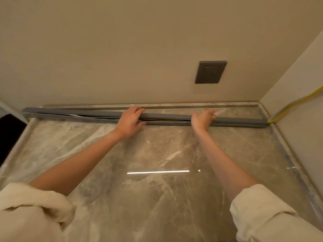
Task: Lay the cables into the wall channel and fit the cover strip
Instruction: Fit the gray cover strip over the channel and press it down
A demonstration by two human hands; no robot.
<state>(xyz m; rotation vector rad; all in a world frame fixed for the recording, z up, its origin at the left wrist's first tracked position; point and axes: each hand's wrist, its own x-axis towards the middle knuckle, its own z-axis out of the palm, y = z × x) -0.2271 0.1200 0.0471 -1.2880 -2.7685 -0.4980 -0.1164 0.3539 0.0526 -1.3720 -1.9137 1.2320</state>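
Note:
A long grey channel (236, 124) with a perforated side lies across the marble surface (157, 154) near the back wall. A grey cover strip (87, 112) rests on top of it, slightly raised in the middle so a gap shows. Cables (166, 120), one yellow, show in that gap. My left hand (130, 119) grips the strip near its middle, fingers over the top. My right hand (202, 118) grips the strip further right. Yellow and grey cables (286, 107) leave the channel's right end and run up the side wall.
A dark grey wall socket (210, 72) sits on the back wall above the channel's right part. A side wall closes the right edge. A dark opening (8, 137) lies at the left. Cream sleeves cover both upper arms.

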